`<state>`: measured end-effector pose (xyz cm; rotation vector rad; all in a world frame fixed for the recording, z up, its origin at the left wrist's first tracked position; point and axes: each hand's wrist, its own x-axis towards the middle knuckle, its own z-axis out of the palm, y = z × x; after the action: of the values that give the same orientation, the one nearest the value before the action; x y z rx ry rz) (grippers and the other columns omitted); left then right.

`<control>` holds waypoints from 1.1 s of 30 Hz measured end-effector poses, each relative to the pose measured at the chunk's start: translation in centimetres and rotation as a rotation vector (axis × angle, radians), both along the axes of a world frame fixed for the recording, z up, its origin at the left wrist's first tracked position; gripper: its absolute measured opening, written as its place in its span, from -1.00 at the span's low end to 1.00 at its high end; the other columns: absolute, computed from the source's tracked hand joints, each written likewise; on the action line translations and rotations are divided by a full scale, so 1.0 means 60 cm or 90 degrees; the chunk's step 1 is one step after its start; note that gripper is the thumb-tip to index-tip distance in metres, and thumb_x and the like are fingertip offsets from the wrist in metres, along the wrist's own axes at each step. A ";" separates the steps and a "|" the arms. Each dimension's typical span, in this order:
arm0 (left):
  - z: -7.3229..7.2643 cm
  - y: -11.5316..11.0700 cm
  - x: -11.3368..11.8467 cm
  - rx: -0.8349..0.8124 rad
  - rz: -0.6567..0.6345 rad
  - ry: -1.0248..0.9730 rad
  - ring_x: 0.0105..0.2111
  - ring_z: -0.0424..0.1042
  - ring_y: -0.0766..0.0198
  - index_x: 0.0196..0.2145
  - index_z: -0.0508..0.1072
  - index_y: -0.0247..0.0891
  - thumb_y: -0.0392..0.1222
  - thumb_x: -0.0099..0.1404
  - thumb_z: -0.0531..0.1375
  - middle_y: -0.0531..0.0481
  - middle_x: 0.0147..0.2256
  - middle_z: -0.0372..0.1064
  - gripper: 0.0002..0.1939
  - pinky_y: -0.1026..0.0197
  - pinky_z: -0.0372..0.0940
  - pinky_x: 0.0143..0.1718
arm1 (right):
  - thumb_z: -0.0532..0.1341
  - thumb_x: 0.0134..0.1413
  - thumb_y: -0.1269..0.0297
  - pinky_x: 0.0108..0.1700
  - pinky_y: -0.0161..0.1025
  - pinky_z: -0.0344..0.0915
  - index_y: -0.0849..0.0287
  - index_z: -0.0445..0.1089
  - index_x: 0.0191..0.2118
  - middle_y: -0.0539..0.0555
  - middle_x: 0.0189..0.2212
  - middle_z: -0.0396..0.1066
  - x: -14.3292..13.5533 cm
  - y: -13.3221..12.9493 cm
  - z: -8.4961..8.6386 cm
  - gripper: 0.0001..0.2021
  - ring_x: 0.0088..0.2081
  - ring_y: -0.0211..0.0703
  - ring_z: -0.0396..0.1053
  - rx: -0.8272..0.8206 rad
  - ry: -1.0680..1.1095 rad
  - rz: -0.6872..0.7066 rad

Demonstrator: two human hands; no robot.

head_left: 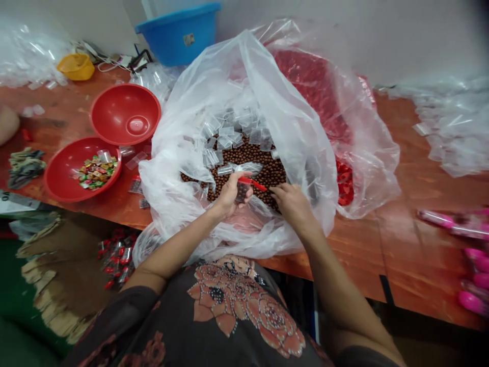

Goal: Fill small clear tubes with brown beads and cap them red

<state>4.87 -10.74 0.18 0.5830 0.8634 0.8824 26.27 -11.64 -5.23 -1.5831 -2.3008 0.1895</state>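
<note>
My left hand (228, 198) is closed around a small clear container (243, 190) with dark brown contents. A red cap piece (252, 182) sits at its top and reaches toward my right hand (288, 201). The fingers of that hand are pinched together close to the red tip; what they hold, if anything, is too small to make out. Both hands are over a large translucent plastic bag (305, 148), opened wide. Inside it lie many small brown balls (244, 155) and a heap of empty clear containers (225, 135).
Left of the bag are a red bowl (126, 109) and another red bowl (57, 176) with small colourful wrapped pieces (98, 172). A blue tub (179, 35) stands behind. A bag of red pieces (317, 92) lies right. Red-capped containers (118, 257) are heaped below the table edge.
</note>
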 end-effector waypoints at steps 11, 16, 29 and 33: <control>-0.012 -0.018 -0.004 0.082 -0.042 0.023 -0.74 0.14 0.36 0.18 0.19 -0.26 0.14 0.34 -0.06 0.15 -0.66 0.24 -0.41 0.42 -0.06 -0.78 | 0.04 0.26 0.45 -0.13 -0.12 0.12 0.31 0.49 -0.21 0.26 -0.24 0.50 -0.019 0.009 0.044 -0.74 -0.18 0.01 0.33 -0.115 -0.278 0.102; -0.020 -0.023 -0.001 0.124 -0.085 0.016 -0.75 0.13 0.36 0.22 0.16 -0.31 0.24 0.35 -0.17 0.11 -0.65 0.29 -0.30 0.39 -0.02 -0.77 | 0.10 0.24 0.39 -0.13 -0.10 0.13 0.25 0.53 -0.20 0.22 -0.24 0.54 -0.011 0.012 0.037 -0.77 -0.14 0.02 0.35 -0.126 -0.195 0.053; -0.019 -0.039 0.017 0.145 -0.149 0.122 -0.74 0.16 0.39 0.21 0.23 -0.19 0.27 0.39 -0.14 0.12 -0.63 0.26 -0.36 0.38 0.00 -0.72 | 0.31 0.14 0.20 -0.11 -0.15 0.37 0.01 0.58 -0.26 -0.01 -0.32 0.55 -0.099 -0.052 0.103 -0.90 -0.22 -0.17 0.45 -0.002 0.538 -0.049; -0.017 -0.037 0.017 0.132 -0.126 0.166 -0.72 0.17 0.40 0.21 0.27 -0.19 0.31 0.40 -0.17 0.09 -0.61 0.28 -0.32 0.35 0.08 -0.66 | 0.21 0.24 0.13 0.05 -0.02 0.34 -0.02 0.57 -0.14 0.04 -0.16 0.56 -0.090 -0.052 0.094 -0.80 -0.07 -0.10 0.44 0.002 0.444 0.067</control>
<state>5.91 -12.97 -0.81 0.9634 0.9352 0.7290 20.89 -14.74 0.39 -1.1413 -1.8192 0.6480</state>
